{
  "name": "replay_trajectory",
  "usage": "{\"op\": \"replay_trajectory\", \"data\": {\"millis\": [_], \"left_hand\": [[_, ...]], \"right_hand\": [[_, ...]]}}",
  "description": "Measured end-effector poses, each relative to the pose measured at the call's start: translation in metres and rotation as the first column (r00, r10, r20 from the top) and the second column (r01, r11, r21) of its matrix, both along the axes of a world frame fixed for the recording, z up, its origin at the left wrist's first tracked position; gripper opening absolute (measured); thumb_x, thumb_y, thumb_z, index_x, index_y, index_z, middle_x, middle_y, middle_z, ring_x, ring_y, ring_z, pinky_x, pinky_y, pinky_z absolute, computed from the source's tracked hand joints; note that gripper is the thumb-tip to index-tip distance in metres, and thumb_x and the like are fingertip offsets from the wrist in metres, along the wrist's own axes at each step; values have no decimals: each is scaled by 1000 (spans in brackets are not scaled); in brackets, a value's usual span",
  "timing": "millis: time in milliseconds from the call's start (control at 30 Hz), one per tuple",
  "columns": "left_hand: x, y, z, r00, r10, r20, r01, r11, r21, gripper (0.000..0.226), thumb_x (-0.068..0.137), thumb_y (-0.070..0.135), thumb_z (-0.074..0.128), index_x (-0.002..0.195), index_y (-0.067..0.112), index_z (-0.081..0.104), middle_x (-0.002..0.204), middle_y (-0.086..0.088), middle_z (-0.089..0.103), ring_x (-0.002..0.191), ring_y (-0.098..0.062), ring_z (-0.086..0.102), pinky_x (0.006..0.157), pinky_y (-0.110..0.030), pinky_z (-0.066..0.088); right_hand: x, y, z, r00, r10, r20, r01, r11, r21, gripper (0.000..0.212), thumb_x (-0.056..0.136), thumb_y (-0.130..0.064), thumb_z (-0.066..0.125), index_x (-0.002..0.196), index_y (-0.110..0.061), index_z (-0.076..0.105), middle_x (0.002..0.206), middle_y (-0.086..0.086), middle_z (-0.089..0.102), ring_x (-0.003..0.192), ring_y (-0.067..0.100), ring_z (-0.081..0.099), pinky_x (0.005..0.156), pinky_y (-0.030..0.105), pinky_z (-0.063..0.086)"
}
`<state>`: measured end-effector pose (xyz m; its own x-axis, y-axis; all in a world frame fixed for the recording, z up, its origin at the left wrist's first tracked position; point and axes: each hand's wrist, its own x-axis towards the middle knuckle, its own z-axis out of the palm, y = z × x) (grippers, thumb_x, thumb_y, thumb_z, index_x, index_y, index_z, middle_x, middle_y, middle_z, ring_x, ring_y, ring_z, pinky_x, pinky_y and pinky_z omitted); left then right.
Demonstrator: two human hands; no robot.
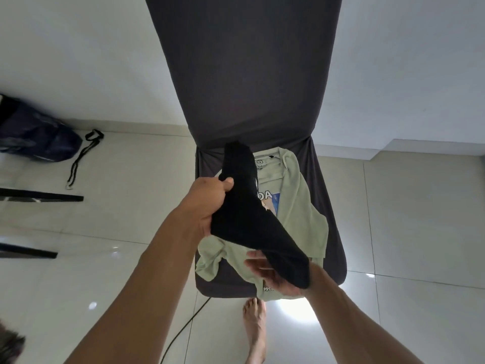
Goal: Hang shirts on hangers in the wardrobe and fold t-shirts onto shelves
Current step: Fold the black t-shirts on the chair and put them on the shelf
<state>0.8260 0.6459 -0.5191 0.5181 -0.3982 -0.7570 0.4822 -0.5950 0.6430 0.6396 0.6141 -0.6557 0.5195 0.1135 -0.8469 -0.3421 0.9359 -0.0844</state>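
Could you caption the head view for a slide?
Both hands, left and right, hold a black garment over a green t-shirt on a chair.

- The black garment [252,219], mid-frame, is seen as matt, soft cloth.
- The pale green t-shirt [301,206] is thin cloth.
- The chair [236,74] is covered in smooth dark fabric.
- The floor [420,232] is glossy tile.
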Motion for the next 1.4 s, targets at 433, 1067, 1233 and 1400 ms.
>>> {"op": "replay_trajectory", "data": {"millis": [433, 1067, 1233, 1400], "left_hand": [[45, 17, -1, 988, -149, 45, 132, 956, 262, 23, 95, 7, 50, 117, 1, 52, 107, -21, 62, 76, -29, 66, 48, -31, 55], [2, 21, -115, 834, -368, 412, 226, 908, 354, 33, 103, 19, 38, 96, -1, 63, 101, -19, 64, 94, -32, 61, 77, -34, 44], [-49, 70, -196, 806, -465, 366, 229, 816, 531, 36, 104, 28, 33, 112, 7, 60, 109, -16, 67, 95, -33, 62, 83, -39, 49], [-50, 52, -183, 667, -510, 543, 141, 802, 581, 31, 104, 44, 35, 108, 14, 44, 86, -2, 57, 75, -23, 55, 65, -35, 40]], "right_hand": [[36, -80, 112, 965, -73, -252, -114, 749, -653, 30, 96, -33, 67, 103, -4, 63, 85, 13, 66, 42, 13, 64, 40, 18, 47], [-2, -92, 27, 915, 74, -396, -400, 277, -874, 28, 98, -38, 60, 119, -18, 62, 105, 1, 67, 94, 20, 65, 89, 40, 54], [-47, -36, -45, 823, 79, -562, -562, 247, -789, 30, 101, -35, 56, 124, -15, 54, 109, -1, 64, 87, 16, 55, 73, 30, 45], [-31, -41, -55, 781, -42, -623, -616, 116, -779, 31, 98, -49, 53, 118, -26, 50, 101, -8, 63, 86, 19, 63, 73, 36, 53]]}}
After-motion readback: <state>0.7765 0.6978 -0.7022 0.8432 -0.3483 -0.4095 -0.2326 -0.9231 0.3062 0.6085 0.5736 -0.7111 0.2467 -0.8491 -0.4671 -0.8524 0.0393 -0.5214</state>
